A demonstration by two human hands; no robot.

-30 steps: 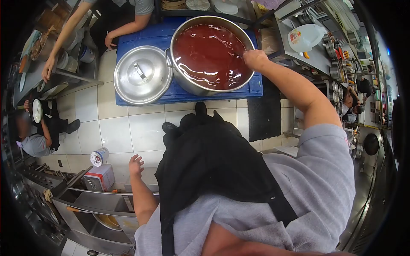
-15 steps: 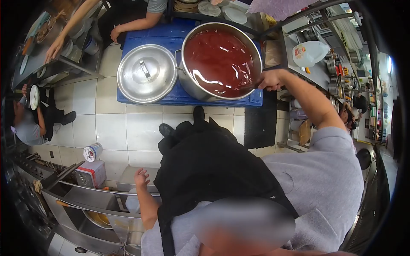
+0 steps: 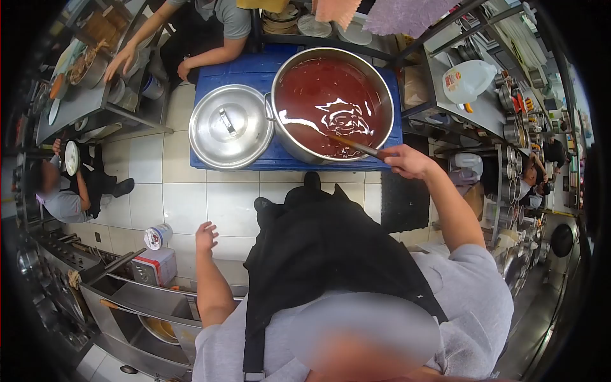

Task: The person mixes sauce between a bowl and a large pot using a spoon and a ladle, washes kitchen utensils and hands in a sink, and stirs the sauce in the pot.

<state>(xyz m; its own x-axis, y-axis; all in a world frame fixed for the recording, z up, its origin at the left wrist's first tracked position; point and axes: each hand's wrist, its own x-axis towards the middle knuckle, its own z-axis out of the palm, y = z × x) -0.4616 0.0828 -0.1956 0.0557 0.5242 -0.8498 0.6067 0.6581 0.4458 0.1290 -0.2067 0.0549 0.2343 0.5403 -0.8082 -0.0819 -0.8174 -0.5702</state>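
Note:
A large steel stockpot (image 3: 275,105) full of red liquid (image 3: 318,95) stands on a blue surface (image 3: 245,71). My right hand (image 3: 407,161) is closed around a long-handled utensil (image 3: 364,148) at the pot's near right rim. Its far end dips into the liquid and is hidden, and ripples surround it. Left of the pot lies a round metal lid (image 3: 210,130) with a bar handle, on the same blue surface. My left hand (image 3: 205,238) hangs in the air over the floor, fingers apart, holding nothing.
A co-worker's arm (image 3: 219,54) rests by the blue surface's left side. Another person (image 3: 67,191) at the left holds a round white object (image 3: 71,158). A plastic jug (image 3: 470,81) stands on the right shelf. A black mat (image 3: 407,197) covers the floor at right.
My right hand has drawn back from the rim, and more of the utensil shows above the liquid. My left hand has risen and its arm is straighter. The whole view has shifted slightly.

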